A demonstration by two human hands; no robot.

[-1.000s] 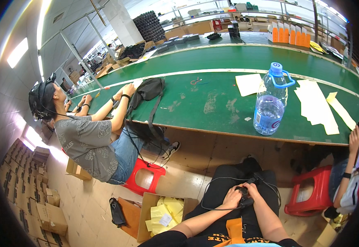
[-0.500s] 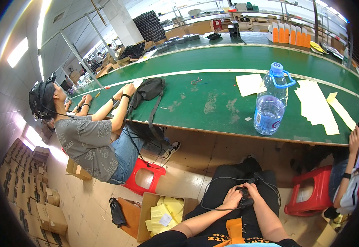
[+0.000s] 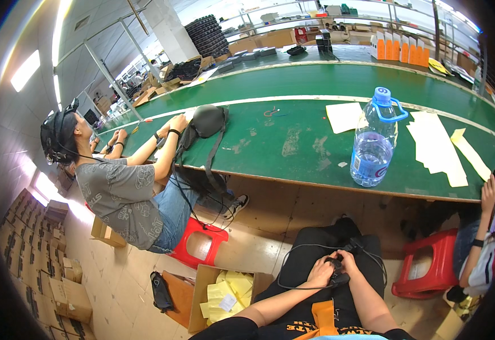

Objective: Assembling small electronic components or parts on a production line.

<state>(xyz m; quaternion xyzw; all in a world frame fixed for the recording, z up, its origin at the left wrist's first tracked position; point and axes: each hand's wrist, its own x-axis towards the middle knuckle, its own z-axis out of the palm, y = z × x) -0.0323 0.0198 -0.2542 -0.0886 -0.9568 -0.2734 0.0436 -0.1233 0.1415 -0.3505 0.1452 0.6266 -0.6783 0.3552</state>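
Note:
Both hands are together over my lap, with the fingers bent inward. My left hand point(image 3: 320, 273) and my right hand point(image 3: 347, 263) close round a small black object point(image 3: 336, 276), whose exact kind the fingers hide. Black cable point(image 3: 285, 265) loops out on both sides of my hands across my dark trousers point(image 3: 293, 283). A black connector-like piece point(image 3: 354, 245) lies on my thigh just beyond the right hand. An orange strap point(image 3: 323, 317) hangs down my front.
Ahead is a green worktable point(image 3: 293, 141) with a large water bottle point(image 3: 373, 141) and yellow paper sheets point(image 3: 436, 147). Left, a seated person point(image 3: 117, 187) handles a black bag point(image 3: 209, 121). An open carton point(image 3: 202, 283) and red stools point(image 3: 427, 266) stand nearby; another person's hand point(image 3: 488, 192) is at right.
The black bag by the seated person at left has bulged into a rounder shape. My own hands stay in nearly the same place.

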